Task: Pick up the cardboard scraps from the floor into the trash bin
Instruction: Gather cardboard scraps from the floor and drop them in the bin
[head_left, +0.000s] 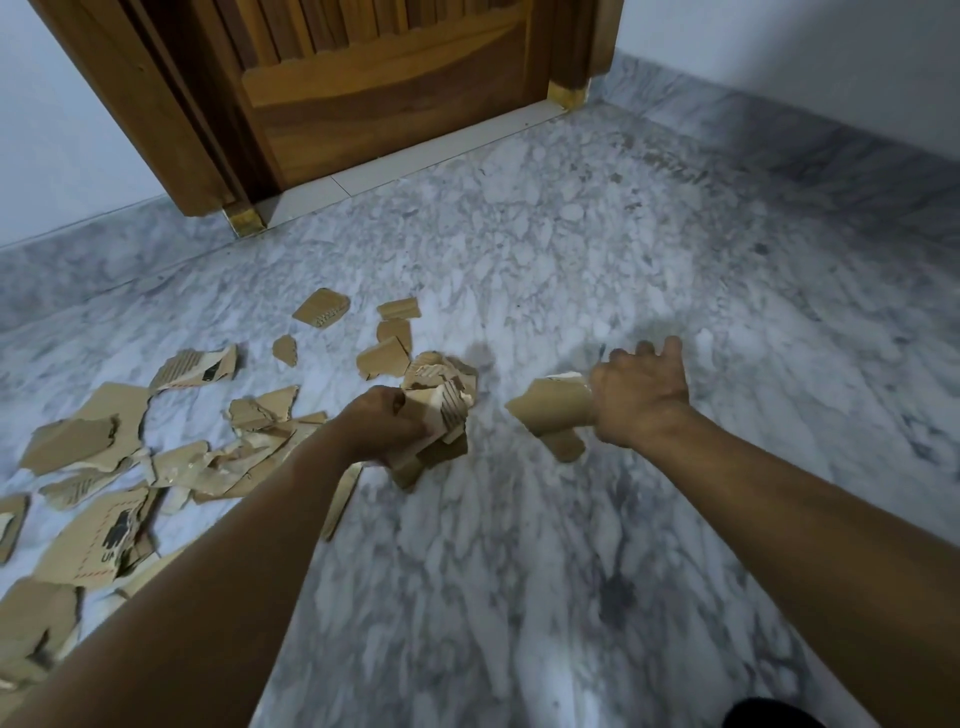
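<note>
While our left hand (384, 426) clenches a bundle of scraps (441, 405) over the marble floor (571, 519), our right hand (639, 400) grips one torn piece (545, 410) — loose scraps (93, 441) lie scattered at left.

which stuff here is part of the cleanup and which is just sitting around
Part of the job: left hand gripping a bundle of scraps; right hand holding a single scrap; loose scraps lying at left. No trash bin in view.
Just there: wooden door; white wall.
</note>
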